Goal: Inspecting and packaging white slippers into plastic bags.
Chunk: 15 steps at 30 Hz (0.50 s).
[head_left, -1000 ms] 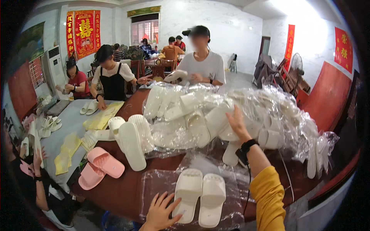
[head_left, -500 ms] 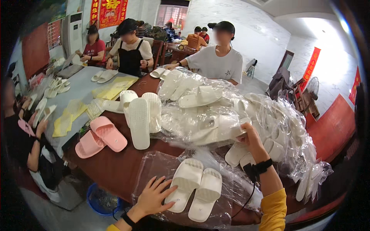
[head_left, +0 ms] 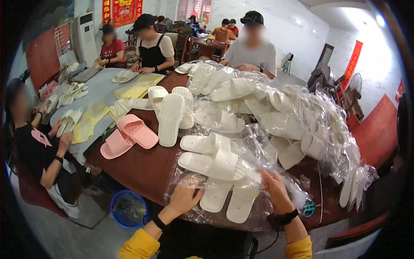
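Observation:
My right hand (head_left: 274,187) pinches the edge of a clear plastic bag around a pair of white slippers (head_left: 211,162). This pair lies over another white pair (head_left: 215,199), whose heel ends point toward me. My left hand (head_left: 184,200) rests beside that lower pair at the edge of a clear plastic sheet or bag (head_left: 177,183); its fingertips are hidden by plastic, so its grip is unclear. Left of these, a white slipper (head_left: 171,121) stands sole toward me against other white slippers, beside a pink pair (head_left: 129,136).
Bagged white slippers (head_left: 280,123) are heaped across the right of the brown table (head_left: 142,168). Teal-handled scissors (head_left: 308,208) lie near the right edge. A blue bin (head_left: 128,209) stands on the floor. Several co-workers sit around the far and left sides.
My right hand has brought a bagged white pair from the heap nearer, onto the loose pair. My left hand has shifted slightly up to the plastic's edge. The view has shifted.

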Motion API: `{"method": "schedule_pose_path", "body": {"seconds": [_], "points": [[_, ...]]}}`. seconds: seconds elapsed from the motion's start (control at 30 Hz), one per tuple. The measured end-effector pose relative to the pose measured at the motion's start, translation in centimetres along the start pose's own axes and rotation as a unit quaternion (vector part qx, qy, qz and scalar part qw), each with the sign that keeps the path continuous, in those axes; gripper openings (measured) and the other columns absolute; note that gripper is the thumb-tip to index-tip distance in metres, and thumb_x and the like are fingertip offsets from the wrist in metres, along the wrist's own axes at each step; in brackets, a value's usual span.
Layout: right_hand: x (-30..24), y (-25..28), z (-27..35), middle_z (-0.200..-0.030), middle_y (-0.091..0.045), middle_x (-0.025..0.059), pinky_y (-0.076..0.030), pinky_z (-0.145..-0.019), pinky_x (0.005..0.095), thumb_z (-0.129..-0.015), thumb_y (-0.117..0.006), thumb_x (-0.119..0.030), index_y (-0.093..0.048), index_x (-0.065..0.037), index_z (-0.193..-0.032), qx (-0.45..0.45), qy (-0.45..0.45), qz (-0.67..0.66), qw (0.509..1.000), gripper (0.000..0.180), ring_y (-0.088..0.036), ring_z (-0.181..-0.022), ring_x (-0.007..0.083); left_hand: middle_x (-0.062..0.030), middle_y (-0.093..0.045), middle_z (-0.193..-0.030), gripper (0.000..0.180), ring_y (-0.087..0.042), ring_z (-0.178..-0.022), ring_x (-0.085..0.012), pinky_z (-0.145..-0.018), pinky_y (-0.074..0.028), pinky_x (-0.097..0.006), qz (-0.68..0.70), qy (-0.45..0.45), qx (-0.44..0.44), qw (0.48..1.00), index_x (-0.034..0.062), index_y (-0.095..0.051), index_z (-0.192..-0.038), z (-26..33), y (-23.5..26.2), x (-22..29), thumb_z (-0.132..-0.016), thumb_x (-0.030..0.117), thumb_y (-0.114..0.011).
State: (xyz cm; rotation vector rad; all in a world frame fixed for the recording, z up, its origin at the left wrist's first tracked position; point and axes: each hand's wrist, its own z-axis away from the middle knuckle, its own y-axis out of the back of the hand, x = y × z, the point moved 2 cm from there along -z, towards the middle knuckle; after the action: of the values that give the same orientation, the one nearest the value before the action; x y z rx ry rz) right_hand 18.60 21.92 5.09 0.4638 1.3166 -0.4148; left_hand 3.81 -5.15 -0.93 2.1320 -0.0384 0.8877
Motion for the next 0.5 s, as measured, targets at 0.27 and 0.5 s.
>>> {"method": "schedule_pose_path", "body": {"seconds": [0.27,0.5], "points": [[-1.2,-0.9,-0.3,-0.122,-0.056,0.0149,-0.051,-0.085,0.0371,-0.094,-0.058,-0.042,-0.035,-0.009,-0.138,0.017,0.016,-0.105,0.994,0.06,-0.061,-0.103,0.0263,-0.0102,-0.058,-0.114,0.025,-0.057,-0.107,-0.0191,-0.095,-0.046,-0.034,0.405,0.219,0.11,0.881,0.0,-0.054,-0.116,0.2,2.0,-3.7,-0.091,0.003,-0.053],[-2.1,0.3,1.0,-0.111,-0.056,0.0097,-0.048,-0.073,0.0288,-0.094,-0.06,-0.027,-0.014,-0.015,-0.152,0.112,0.163,0.043,0.979,0.075,-0.057,-0.092,0.0152,-0.0072,-0.055,-0.118,0.028,-0.053,-0.111,-0.018,-0.095,-0.046,-0.033,0.309,0.191,0.104,0.926,0.0022,-0.051,-0.12,-2.0,9.3,-7.9,-0.094,0.002,-0.043]]}}
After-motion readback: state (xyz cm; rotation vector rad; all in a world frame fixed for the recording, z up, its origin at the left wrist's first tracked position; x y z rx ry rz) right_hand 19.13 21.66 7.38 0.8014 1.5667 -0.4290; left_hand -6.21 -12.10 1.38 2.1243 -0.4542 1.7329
